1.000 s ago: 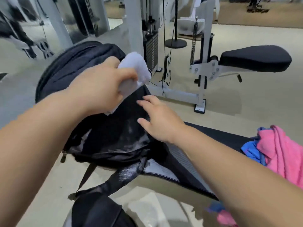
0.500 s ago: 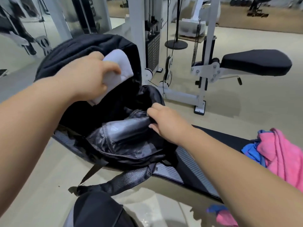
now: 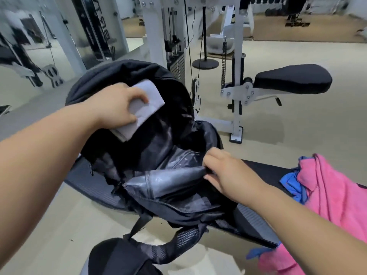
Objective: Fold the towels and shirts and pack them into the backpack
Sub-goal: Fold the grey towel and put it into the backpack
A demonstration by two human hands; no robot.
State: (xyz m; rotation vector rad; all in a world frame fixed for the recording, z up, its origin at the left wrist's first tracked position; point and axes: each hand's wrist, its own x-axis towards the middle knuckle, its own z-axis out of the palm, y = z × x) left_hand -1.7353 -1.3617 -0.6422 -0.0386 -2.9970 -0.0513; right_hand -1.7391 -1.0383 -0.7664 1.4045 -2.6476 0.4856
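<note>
Over the open backpack (image 3: 119, 76) our left fingers (image 3: 141, 98) clutch a folded towel (image 3: 152, 96), right fingers (image 3: 213, 155) pinching its rim; heap (image 3: 333, 195) at three o'clock waits unpacked.

I am working in a gym. A white cable machine (image 3: 151, 36) with a plate weight stack (image 3: 177, 65) is standing ahead of me. A black padded seat (image 3: 293, 79) is sitting on a white steel frame (image 3: 237, 108) at right, and wall mirrors (image 3: 29, 42) are reflecting more equipment at left.
</note>
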